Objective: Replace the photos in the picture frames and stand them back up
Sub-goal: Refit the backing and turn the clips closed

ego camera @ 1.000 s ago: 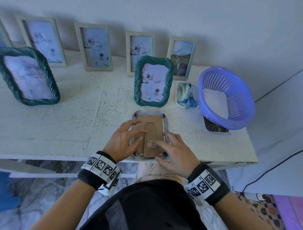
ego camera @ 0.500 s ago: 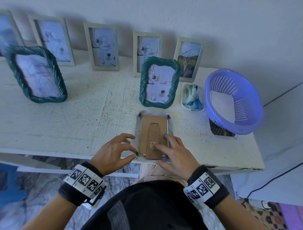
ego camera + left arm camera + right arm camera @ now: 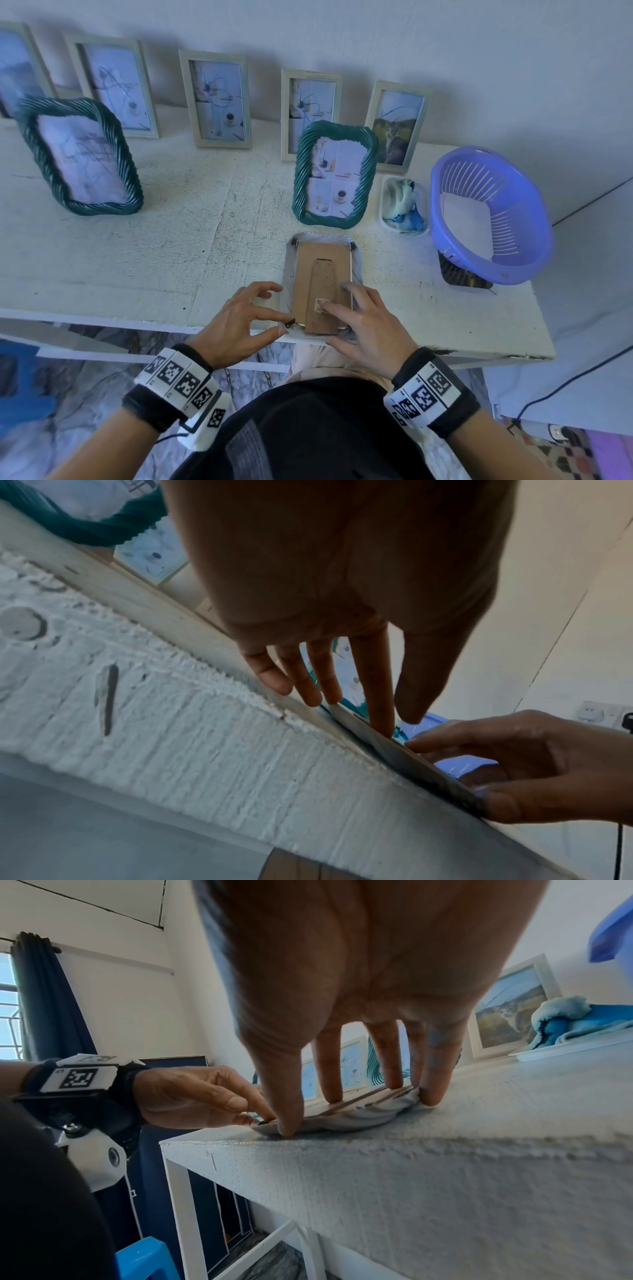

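A pale twisted-rim picture frame (image 3: 289, 270) lies face down at the table's front edge. Its brown cardboard back (image 3: 305, 274) and folded stand (image 3: 322, 291) face up. My left hand (image 3: 284, 323) is at the frame's near left corner, where index finger and thumb pinch a small black clip (image 3: 290, 322). My right hand (image 3: 329, 322) rests on the back with fingers spread and fairly straight, pressing down, its thumb at the near edge. The right wrist view shows its fingertips (image 3: 330, 1096) on the board and my left hand (image 3: 253, 1112) at the corner.
Two green rope-rim frames (image 3: 334, 174) (image 3: 80, 156) stand behind, with several pale frames (image 3: 215, 99) along the wall. A purple basket (image 3: 489, 212) and a small white tray (image 3: 385, 192) holding a cloth sit at the right. The face-down frame overhangs the table edge (image 3: 239, 330).
My left hand has slid off the cardboard back to the frame's near left corner and now pinches the clip. The right hand has stayed pressing on the back.
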Demonstrator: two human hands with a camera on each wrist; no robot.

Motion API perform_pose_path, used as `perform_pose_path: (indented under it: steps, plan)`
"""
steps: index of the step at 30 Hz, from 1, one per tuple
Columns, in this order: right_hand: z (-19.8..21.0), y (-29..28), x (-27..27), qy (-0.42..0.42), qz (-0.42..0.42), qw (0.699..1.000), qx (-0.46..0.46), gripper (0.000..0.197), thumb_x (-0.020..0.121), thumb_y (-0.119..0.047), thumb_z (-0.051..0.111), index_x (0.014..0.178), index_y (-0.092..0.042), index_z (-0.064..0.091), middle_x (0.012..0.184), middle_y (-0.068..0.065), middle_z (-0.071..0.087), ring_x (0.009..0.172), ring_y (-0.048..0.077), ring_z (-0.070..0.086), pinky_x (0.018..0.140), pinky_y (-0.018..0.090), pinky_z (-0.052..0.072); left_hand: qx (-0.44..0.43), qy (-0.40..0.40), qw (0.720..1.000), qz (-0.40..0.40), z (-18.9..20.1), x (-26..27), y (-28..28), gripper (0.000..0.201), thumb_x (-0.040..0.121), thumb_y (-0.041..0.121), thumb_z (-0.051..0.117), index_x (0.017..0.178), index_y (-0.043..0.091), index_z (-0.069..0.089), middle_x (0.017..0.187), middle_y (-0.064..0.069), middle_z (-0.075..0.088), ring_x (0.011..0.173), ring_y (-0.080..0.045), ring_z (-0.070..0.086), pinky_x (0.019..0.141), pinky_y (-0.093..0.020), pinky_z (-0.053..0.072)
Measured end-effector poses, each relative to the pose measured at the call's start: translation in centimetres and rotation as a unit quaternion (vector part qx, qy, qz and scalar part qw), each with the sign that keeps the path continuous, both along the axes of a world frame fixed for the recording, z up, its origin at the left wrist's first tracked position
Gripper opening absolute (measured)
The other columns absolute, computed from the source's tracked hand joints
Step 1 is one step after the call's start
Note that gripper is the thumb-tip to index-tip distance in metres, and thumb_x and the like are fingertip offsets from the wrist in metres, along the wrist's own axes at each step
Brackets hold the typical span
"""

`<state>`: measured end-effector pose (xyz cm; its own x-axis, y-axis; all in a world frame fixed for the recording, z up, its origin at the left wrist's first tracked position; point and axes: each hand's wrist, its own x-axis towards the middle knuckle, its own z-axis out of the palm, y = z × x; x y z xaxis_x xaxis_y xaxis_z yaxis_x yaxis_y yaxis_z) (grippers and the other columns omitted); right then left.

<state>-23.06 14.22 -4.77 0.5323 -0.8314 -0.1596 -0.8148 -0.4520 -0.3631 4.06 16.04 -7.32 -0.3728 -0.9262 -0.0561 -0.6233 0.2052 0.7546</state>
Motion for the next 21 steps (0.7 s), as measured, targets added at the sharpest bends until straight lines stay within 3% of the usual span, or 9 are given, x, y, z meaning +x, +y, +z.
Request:
perform_pose_path:
  steps: [4, 7, 10, 14, 17, 21]
  plan:
    - [0.8, -0.5, -0.2, -0.005, 0.005, 1.000, 0.028, 0.058, 0.086, -0.059, 0.056, 0.138, -0.036, 0.045, 0.145, 0.006, 0.034, 0.129, 0.025, 0.033, 0.101, 0.038, 0.040, -0.023, -0.009, 0.999, 0.023, 0.8, -0.2, -1.2, 0.030, 0.083, 0.058, 0.051, 0.095, 0.041, 0.073, 0.121, 0.018, 0.053, 0.109, 0.003, 0.052, 0.093, -0.032, 0.048]
    - [1.7, -2.1, -0.3, -0.041, -0.030, 0.998, 0.031, 0.058, 0.088, -0.062, 0.051, 0.139, -0.036, 0.038, 0.137, 0.002, 0.042, 0.123, 0.021, 0.039, 0.099, 0.034, 0.040, -0.079, -0.050, 0.995, 0.025, 1.5, -1.3, -2.9, 0.036, 0.087, 0.054, 0.050, 0.101, 0.031, 0.072, 0.118, 0.009, 0.056, 0.104, -0.007, 0.056, 0.089, -0.037, 0.050]
    - [2.1, -4.4, -0.4, -0.036, -0.091, 0.995, 0.004, 0.059, 0.092, -0.055, 0.049, 0.141, -0.023, 0.038, 0.132, 0.006, 0.046, 0.119, 0.025, 0.041, 0.095, 0.036, 0.040, -0.107, -0.113, 0.988, -0.012, 2.5, -3.6, -5.2, 0.045, 0.087, 0.056, 0.045, 0.116, 0.029, 0.066, 0.127, 0.003, 0.055, 0.109, -0.015, 0.054, 0.091, -0.041, 0.050]
    - [1.5, -7.2, -0.7, 0.038, -0.130, 0.991, 0.018, 0.063, 0.095, -0.045, 0.047, 0.147, -0.014, 0.030, 0.133, 0.013, 0.045, 0.119, 0.034, 0.041, 0.098, 0.042, 0.038, -0.091, -0.242, 0.963, -0.072, 3.6, -6.5, -7.7, 0.049, 0.091, 0.058, 0.048, 0.135, 0.035, 0.051, 0.147, 0.002, 0.041, 0.130, -0.020, 0.042, 0.105, -0.045, 0.037]
    - [1.0, -7.9, -0.6, 0.056, -0.115, 0.991, 0.038, 0.058, 0.096, -0.040, 0.045, 0.146, -0.013, 0.033, 0.131, 0.014, 0.047, 0.117, 0.035, 0.042, 0.098, 0.042, 0.039, -0.075, -0.299, 0.947, -0.086, 3.6, -7.4, -8.3, 0.053, 0.090, 0.062, 0.047, 0.136, 0.036, 0.048, 0.149, 0.002, 0.039, 0.135, -0.021, 0.036, 0.109, -0.045, 0.032]
    - [0.4, -8.2, -0.4, 0.048, -0.113, 0.991, 0.054, 0.056, 0.093, -0.034, 0.043, 0.144, -0.011, 0.038, 0.132, 0.014, 0.046, 0.117, 0.037, 0.042, 0.100, 0.044, 0.037, -0.083, -0.306, 0.944, -0.088, 3.2, -7.2, -8.3, 0.054, 0.090, 0.064, 0.046, 0.137, 0.038, 0.046, 0.148, 0.006, 0.038, 0.134, -0.018, 0.035, 0.106, -0.044, 0.033]
